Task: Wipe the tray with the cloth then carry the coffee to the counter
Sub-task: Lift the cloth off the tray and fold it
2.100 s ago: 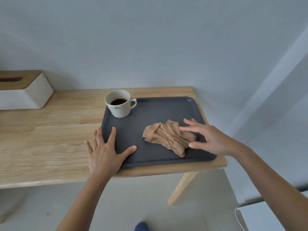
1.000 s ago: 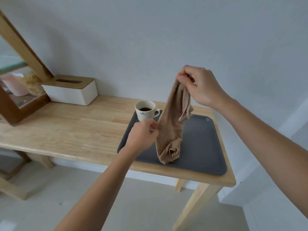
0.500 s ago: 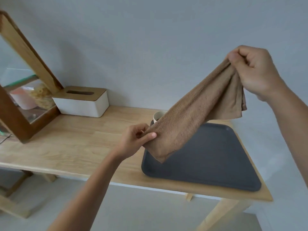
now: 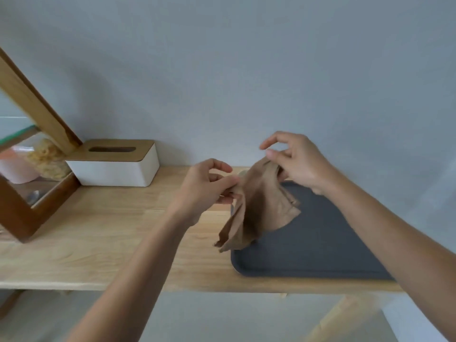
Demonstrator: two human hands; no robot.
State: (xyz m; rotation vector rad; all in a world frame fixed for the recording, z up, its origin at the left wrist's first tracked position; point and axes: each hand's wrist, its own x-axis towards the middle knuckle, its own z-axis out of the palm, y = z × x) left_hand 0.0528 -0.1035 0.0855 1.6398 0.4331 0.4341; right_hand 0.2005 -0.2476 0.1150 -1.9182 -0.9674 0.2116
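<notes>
A tan cloth (image 4: 256,208) hangs in the air above the left edge of a dark grey tray (image 4: 318,245), which lies on the right end of a light wooden table (image 4: 98,230). My left hand (image 4: 204,188) pinches the cloth's left upper edge. My right hand (image 4: 296,161) grips its top between thumb and fingers, with the index finger raised. The cloth's lower corners droop down to the tray's left rim. The coffee cup is almost fully hidden behind the cloth and my hands; only a sliver of pale rim (image 4: 243,172) shows.
A white tissue box with a wooden lid (image 4: 116,164) stands at the back of the table. To its left is a wooden-framed glass case (image 4: 27,174) with jars inside. The table's right end lies just past the tray. A grey wall is behind.
My hands have come closer together and lower, so the cloth, stretched out diagonally before, now hangs bunched between them. The view has tilted down and shifted slightly.
</notes>
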